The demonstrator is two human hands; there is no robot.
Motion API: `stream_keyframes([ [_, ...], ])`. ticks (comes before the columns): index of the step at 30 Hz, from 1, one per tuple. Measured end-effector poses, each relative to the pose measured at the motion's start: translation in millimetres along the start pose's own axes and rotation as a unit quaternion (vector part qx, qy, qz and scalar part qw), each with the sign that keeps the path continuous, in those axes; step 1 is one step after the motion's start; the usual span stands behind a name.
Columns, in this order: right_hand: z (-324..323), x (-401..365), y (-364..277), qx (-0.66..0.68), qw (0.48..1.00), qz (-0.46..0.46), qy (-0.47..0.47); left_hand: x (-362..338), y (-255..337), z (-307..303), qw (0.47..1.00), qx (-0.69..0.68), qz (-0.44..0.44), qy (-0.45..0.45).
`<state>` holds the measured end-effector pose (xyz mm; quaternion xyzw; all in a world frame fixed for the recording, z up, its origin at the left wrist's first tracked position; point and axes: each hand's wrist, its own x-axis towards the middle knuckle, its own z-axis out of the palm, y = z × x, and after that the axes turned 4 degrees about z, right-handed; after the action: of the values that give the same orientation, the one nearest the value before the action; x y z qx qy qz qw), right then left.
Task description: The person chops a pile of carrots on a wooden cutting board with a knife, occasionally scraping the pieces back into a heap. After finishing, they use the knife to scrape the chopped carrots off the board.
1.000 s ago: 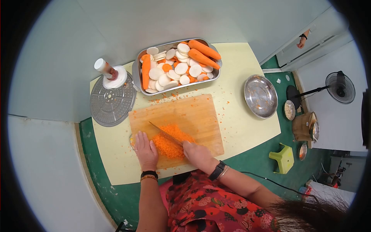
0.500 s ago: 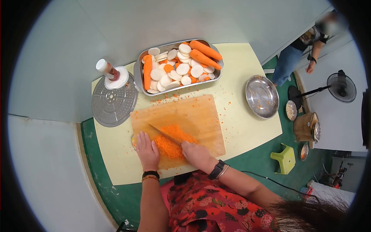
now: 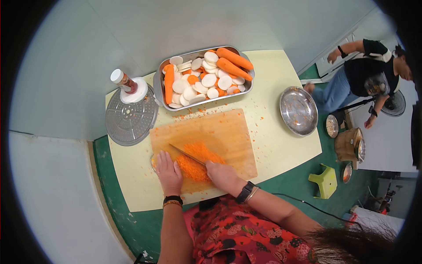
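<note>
My right hand (image 3: 222,175) is closed around the handle of a knife (image 3: 187,154), whose blade lies across a heap of finely chopped carrot (image 3: 193,169). That heap rests on a wooden cutting board (image 3: 233,132). Flat at the board's left edge, my left hand (image 3: 169,171) has its fingers stretched out and the thumb a little apart, beside the chopped carrot and holding nothing. Behind the board stands a metal tray (image 3: 211,101) filled with whole carrots (image 3: 234,58) and round white slices (image 3: 209,80), with some orange slices among them.
A grey perforated disc (image 3: 125,125) bears a white-capped jar (image 3: 125,81) at the left. On the right of the table (image 3: 281,154) sits a metal bowl (image 3: 299,112). Beyond it are a green stool (image 3: 324,180), a fan (image 3: 393,104) and another person (image 3: 365,72).
The other person at the right has come further into view, with an arm stretched out. My hands and the knife stay in nearly the same place.
</note>
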<state>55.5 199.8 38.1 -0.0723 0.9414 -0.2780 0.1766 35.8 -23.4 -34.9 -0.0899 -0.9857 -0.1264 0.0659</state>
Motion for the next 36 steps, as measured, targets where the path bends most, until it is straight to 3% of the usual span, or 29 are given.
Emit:
stream_keyframes([
  [36,-2,-11,13,0.003,1.000,0.013,-0.006,-2,-1,1,1.000,0.004,0.001,-0.003],
])
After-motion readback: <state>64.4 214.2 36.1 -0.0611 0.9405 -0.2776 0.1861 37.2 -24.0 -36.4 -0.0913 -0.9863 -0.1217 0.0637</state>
